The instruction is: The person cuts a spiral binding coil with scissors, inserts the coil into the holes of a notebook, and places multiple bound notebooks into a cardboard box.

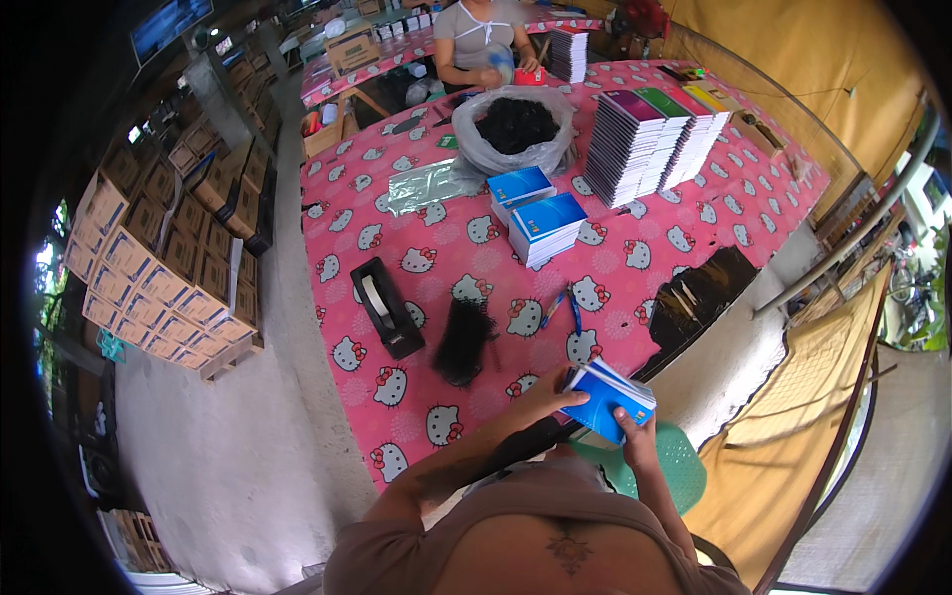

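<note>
A small stack of blue-covered notebooks (598,409) is held between both hands above the table's near edge. My left hand (553,395) is closed on the stack's left side, its thumb on the blue cover. Gripping the lower right part is my right hand (638,434), thumb also on the cover. White page edges show along the far side of the stack. Ahead on the table stand two piles of similar blue notebooks (548,215). A bunch of black bristle-like strands (463,342) lies left of my hands, and pens (575,312) lie just beyond them.
A pink cartoon-print cloth (443,424) covers the table, torn at the right edge. On it are a black tape dispenser (387,309), tall notebook stacks (650,144) and a bag of black material (514,124). A co-worker (486,45) sits opposite. Cartons (164,283) are piled left.
</note>
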{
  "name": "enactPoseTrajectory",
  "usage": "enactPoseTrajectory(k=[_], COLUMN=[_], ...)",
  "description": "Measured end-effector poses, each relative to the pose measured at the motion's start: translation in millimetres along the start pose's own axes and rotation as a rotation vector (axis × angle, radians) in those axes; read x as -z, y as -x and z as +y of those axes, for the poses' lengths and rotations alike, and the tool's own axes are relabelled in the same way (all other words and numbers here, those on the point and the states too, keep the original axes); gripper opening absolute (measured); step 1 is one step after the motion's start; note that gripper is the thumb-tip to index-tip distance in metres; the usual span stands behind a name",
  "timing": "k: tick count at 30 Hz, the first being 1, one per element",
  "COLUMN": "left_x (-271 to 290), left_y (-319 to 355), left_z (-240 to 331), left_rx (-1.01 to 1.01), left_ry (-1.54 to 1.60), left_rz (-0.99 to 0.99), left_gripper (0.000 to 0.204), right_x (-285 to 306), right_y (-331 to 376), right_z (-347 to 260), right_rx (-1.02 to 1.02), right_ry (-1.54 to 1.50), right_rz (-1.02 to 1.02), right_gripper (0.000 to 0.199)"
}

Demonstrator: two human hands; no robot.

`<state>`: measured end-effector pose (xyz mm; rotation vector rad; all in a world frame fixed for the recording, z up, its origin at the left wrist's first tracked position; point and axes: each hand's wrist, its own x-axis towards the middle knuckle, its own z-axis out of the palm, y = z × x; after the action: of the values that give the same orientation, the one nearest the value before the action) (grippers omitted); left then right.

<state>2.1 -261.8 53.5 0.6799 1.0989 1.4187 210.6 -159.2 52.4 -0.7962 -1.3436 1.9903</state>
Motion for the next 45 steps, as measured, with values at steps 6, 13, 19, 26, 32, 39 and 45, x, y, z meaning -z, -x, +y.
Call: enactPoseTrajectory(k=[6, 13, 19, 26, 32, 39, 45], left_x=[18, -10, -8, -6, 2, -11, -6], left_y=[17, 2, -1, -1, 3, -10, -3], left_z=[23, -34, -55, -54, -42, -33, -56], left_rx=[-0.325, -0.369, -0.395, -0.390, -0.360, -0.241, -0.185], left_ry=[-0.481, -0.525, -0.511, -0.872, -1.055, -1.092, -1.272], left_rz=[0.175, 0.546, 0.612, 0.626, 0.657, 0.770, 0.745], left_gripper=[0.088, 0.105, 0.102, 0.098, 0.087, 0.090, 0.081], right_x=[2, 3, 7, 24, 102, 315, 315], right_y=[-85, -105, -112, -124, -114, -134, -134], right_z=[-19, 2, 17, 17, -18, 167, 264], right_rx=[0.158, -0.020, 0.027, 0.238, 0.008, -0.436, -0.739], right_ry=[0.337, 0.381, 0.332, 0.711, 0.761, 1.426, 1.802], right_rz=[-0.511, -0.599, -0.651, -0.583, -0.589, -0.760, -1.328], right_gripper=[0.107, 0.123, 0.117, 0.098, 0.040, 0.042, 0.069])
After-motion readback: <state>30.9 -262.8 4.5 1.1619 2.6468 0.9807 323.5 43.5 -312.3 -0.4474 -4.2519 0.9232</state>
